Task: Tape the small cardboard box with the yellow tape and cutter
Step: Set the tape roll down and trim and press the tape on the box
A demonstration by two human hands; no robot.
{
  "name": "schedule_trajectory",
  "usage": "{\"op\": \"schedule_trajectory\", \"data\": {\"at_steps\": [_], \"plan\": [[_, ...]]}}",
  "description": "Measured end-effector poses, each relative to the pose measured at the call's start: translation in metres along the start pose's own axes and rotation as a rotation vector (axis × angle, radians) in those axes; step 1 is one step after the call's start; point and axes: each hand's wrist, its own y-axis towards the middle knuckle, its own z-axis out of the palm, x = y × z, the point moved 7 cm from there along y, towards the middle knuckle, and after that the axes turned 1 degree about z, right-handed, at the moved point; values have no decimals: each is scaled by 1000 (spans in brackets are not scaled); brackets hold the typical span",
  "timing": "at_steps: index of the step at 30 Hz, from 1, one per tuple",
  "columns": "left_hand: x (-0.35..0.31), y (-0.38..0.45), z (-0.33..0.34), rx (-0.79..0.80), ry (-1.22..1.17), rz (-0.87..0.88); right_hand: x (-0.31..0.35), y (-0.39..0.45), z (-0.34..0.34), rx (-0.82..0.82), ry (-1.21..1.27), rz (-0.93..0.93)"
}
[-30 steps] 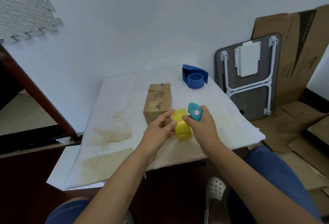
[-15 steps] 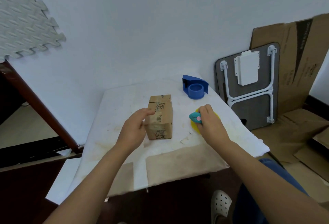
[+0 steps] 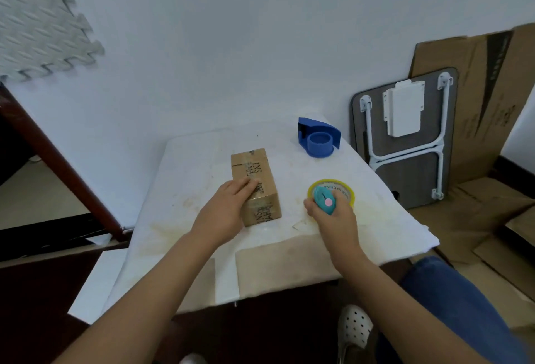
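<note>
The small cardboard box (image 3: pixel 257 178) lies on the white table (image 3: pixel 197 178), with clear tape shining along its near top and front. My left hand (image 3: pixel 224 210) rests flat against the box's near left edge, fingers spread over the top. To the right, the yellow tape roll (image 3: pixel 344 187) lies flat on the table. My right hand (image 3: pixel 333 216) grips the teal cutter (image 3: pixel 324 200) with the pink button, held over the roll's near rim.
A blue tape dispenser (image 3: pixel 318 137) stands at the table's far right corner. A folded table (image 3: pixel 405 137) and flattened cardboard (image 3: pixel 486 97) lean on the wall to the right. My knee (image 3: pixel 451 300) is below the table's right edge.
A second ago both hands held the roll near the table's front. The roll now lies flat on the table, my left hand went to the box, my right keeps the cutter.
</note>
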Motion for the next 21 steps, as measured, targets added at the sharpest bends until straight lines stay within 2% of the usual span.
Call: {"op": "schedule_trajectory", "data": {"at_steps": [3, 6, 11, 21], "plan": [[-5, 0, -3, -18, 100, -27, -30, -14, 37, 87, 463, 239], [-4, 0, -4, -6, 120, -37, -46, -27, 66, 104, 730, 482], [-3, 1, 0, -10, 93, -50, -51, -37, 88, 36, 862, 637], [-6, 2, -1, -29, 108, -63, -51, -35, 111, -182, 997, 711]]}}
